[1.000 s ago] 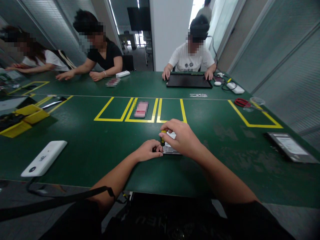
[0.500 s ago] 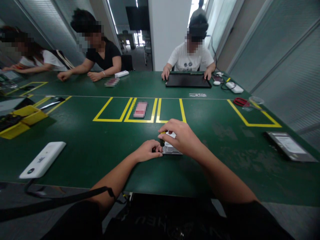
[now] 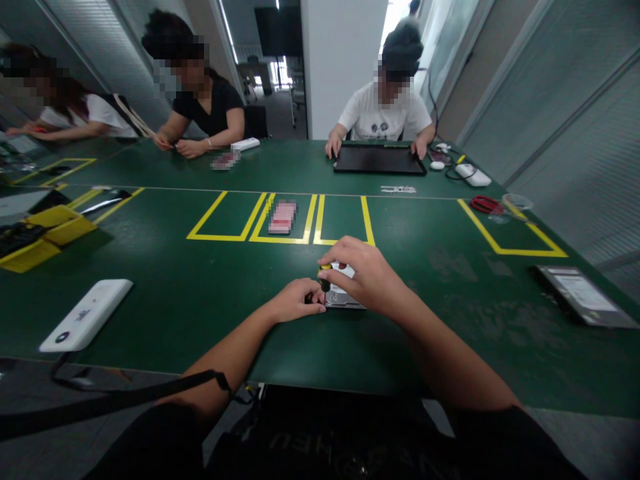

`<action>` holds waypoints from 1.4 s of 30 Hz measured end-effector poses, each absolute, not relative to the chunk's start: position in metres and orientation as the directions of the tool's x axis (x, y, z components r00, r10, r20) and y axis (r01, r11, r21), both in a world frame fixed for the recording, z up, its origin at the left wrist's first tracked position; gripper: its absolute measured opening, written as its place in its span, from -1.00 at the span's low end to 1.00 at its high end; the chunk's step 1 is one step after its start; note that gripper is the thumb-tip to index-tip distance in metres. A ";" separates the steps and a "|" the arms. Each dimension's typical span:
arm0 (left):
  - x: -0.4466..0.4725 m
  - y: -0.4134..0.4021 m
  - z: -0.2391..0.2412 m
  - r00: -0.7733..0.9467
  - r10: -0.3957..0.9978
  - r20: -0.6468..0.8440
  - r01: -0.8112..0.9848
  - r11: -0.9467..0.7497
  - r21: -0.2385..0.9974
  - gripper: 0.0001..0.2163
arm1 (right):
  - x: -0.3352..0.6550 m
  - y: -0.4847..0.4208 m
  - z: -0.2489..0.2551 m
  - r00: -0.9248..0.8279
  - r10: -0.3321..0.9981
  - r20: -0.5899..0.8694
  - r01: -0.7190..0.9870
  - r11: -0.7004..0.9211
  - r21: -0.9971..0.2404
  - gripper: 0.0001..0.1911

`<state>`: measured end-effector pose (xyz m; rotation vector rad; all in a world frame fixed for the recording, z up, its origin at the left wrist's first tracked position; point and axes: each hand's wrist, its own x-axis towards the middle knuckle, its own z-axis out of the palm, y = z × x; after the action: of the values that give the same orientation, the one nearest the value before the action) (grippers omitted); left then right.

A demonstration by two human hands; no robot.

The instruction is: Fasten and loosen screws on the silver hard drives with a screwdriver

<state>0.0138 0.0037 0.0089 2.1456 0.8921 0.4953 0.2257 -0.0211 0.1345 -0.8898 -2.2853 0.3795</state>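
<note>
A small silver hard drive [image 3: 343, 298] lies flat on the green table [image 3: 175, 287] just in front of me. My right hand [image 3: 367, 277] is closed around a small screwdriver [image 3: 325, 275] with a yellow and black handle, held upright over the drive's left edge. My left hand [image 3: 295, 301] rests on the table with its fingers curled against the drive's left side, pinching near the screwdriver's tip. My right hand covers most of the drive.
A white box [image 3: 86, 315] lies at the near left. Yellow bins [image 3: 45, 233] stand at the far left. Yellow tape outlines hold a pink item [image 3: 283, 217]. A dark device [image 3: 583, 295] lies at right. Three people sit across the table, one at a black tray [image 3: 379, 161].
Both hands stay at the drive with the screwdriver upright; only tiny shifts of the fingers. The person in black across the table has drawn their hands together.
</note>
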 end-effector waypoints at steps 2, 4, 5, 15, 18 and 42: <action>0.014 0.004 0.009 0.678 0.733 0.058 0.442 -0.469 0.765 -0.81 | 0.226 -0.020 0.133 -0.560 0.686 0.465 0.516 0.728 -0.452 -0.88; 0.014 0.004 0.009 0.677 0.734 0.052 0.442 -0.463 0.768 -0.82 | 0.227 -0.019 0.133 -0.570 0.677 0.465 0.518 0.736 -0.436 -0.90; 0.014 0.004 0.009 0.679 0.732 0.053 0.443 -0.466 0.766 -0.83 | 0.228 -0.019 0.133 -0.573 0.673 0.468 0.512 0.740 -0.436 -0.90; 0.013 0.003 0.012 0.686 0.724 0.070 0.437 -0.488 0.756 -0.84 | 0.231 -0.020 0.135 -0.603 0.635 0.483 0.432 0.769 -0.471 -0.82; 0.013 0.004 0.012 0.685 0.724 0.077 0.444 -0.500 0.744 -0.83 | 0.228 -0.018 0.131 -0.583 0.654 0.483 0.481 0.756 -0.444 -0.82; 0.012 0.004 0.009 0.674 0.736 0.055 0.444 -0.464 0.767 -0.81 | 0.226 -0.017 0.129 -0.577 0.645 0.501 0.443 0.763 -0.471 -0.87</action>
<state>0.0125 0.0038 0.0091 2.1302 0.9050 0.4946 0.2258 -0.0168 0.1291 -0.8090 -2.2802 0.3875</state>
